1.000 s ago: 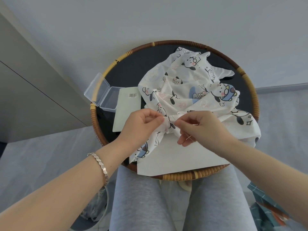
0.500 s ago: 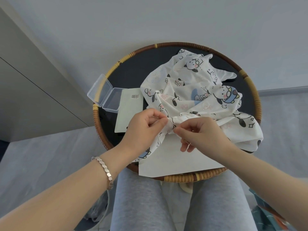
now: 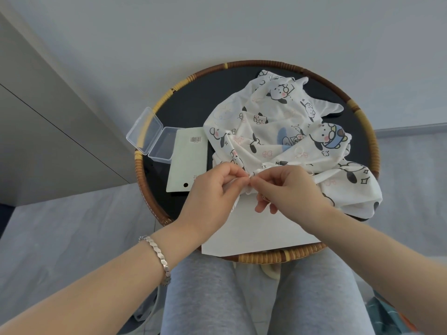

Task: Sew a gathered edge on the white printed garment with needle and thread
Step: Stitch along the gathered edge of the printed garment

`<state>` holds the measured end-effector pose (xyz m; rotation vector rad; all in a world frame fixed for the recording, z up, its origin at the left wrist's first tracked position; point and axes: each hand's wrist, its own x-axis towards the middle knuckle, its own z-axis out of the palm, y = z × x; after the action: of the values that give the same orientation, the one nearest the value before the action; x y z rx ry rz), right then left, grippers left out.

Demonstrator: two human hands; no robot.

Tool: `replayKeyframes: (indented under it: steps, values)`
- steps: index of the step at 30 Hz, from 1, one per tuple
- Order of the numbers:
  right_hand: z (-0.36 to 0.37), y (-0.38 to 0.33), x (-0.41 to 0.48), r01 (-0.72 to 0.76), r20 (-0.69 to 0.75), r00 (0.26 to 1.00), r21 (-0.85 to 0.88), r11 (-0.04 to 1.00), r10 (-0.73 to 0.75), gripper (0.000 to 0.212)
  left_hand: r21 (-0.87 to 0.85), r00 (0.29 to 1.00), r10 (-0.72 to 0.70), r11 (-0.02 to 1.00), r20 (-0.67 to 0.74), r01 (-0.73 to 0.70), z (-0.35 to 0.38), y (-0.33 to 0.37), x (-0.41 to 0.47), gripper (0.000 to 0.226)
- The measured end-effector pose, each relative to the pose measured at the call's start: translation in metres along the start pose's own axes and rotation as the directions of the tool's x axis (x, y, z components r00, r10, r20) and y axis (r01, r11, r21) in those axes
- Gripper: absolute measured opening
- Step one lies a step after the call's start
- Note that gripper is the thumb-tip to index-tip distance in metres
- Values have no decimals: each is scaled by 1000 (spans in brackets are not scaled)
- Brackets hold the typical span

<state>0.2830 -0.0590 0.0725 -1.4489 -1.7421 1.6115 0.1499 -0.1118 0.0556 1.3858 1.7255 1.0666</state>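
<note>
The white printed garment [image 3: 273, 131], covered in cartoon dog figures, lies bunched on the round black table [image 3: 193, 102] with a woven rim. My left hand [image 3: 212, 192] pinches its gathered front edge between thumb and fingers. My right hand [image 3: 287, 187] pinches the same edge right beside it, fingertips almost touching the left ones. The needle and thread are too small to make out; a thin glint shows under my right fingers. A bracelet sits on my left wrist.
An open clear plastic box [image 3: 154, 136] and a pale green card with a barcode [image 3: 188, 163] lie on the table's left side. A white paper sheet [image 3: 254, 233] lies under my hands at the front rim. My grey-trousered knees [image 3: 200, 298] are below the table.
Both hands have drawn closer together along the gathered edge, so the fingertips now nearly meet. The fabric between them has bunched tighter.
</note>
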Motion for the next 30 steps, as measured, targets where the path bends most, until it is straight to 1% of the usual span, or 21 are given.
replayKeyframes:
  steps: [2, 4, 7, 10, 14, 16, 17, 18, 19, 20, 21, 22, 23, 25, 27, 28, 29, 30]
  values:
    - [1, 0, 1, -23, -9, 1000, 77, 997, 23, 17, 9, 1000, 9, 1000, -18, -8, 0, -1, 0, 11]
    - [2, 2, 2, -52, -1, 999, 153, 987, 53, 17, 4, 999, -16, 1000, -31, 16, 1, -3, 2, 3]
    - [0, 3, 1, -138, 85, 989, 306, 942, 117, 11, -9, 998, -58, 998, -22, 58, 0, -5, 5, 13]
    - [-2, 3, 0, -221, 144, 974, 403, 888, 176, 13, -1, 999, -30, 1000, -31, 30, -1, -4, 5, 10]
    - [-2, 2, 2, -180, 79, 984, 464, 867, 162, 11, 69, 998, 60, 996, -7, -60, -1, -6, 4, 13]
    - [-5, -2, 6, -156, 66, 988, 414, 897, 141, 15, 87, 996, 85, 993, 5, -85, -2, -5, 4, 13]
    - [-7, -4, 8, -149, 71, 989, 343, 928, 132, 15, 84, 996, 89, 992, 5, -89, -2, -5, 5, 13]
    - [-10, -7, 11, -133, 74, 990, 221, 966, 119, 13, 72, 996, 88, 993, 6, -88, -3, -4, 5, 13]
    - [-14, -9, 14, -106, 78, 992, 62, 992, 101, 10, 58, 997, 82, 995, 12, -83, -3, -4, 6, 13]
    - [-16, -13, 16, -69, 88, 993, -81, 994, 76, 7, 50, 997, 76, 996, 21, -77, -3, -3, 7, 13]
    - [-18, -15, 18, -36, 99, 994, -168, 985, 53, 8, 50, 997, 73, 996, 30, -74, -3, -2, 8, 12]
    - [-19, -16, 21, -19, 99, 994, -190, 982, 38, 9, 54, 997, 71, 996, 35, -72, -3, -2, 9, 12]
    - [-20, -17, 23, -15, 83, 996, -172, 985, 29, 9, 53, 997, 70, 996, 34, -71, -2, -1, 10, 12]
    - [-20, -19, 26, -14, 28, 999, -79, 997, 16, 6, 40, 997, 75, 996, 23, -76, -2, 1, 11, 19]
    - [-18, -20, 32, 0, -34, 999, 127, 992, 4, 8, 43, 997, 72, 996, 14, -72, -1, 1, 11, 24]
    - [-19, -21, 37, 3, -65, 998, 277, 961, 16, 9, 46, 998, 64, 997, 12, -64, 0, 0, 12, 23]
    - [-21, -23, 41, -8, -69, 997, 442, 897, 43, 10, 38, 999, 47, 998, 9, -48, 1, -1, 12, 20]
    - [-24, -25, 45, -25, -37, 998, 591, 806, 58, 11, 17, 1000, 27, 999, 5, -27, 1, -2, 13, 17]
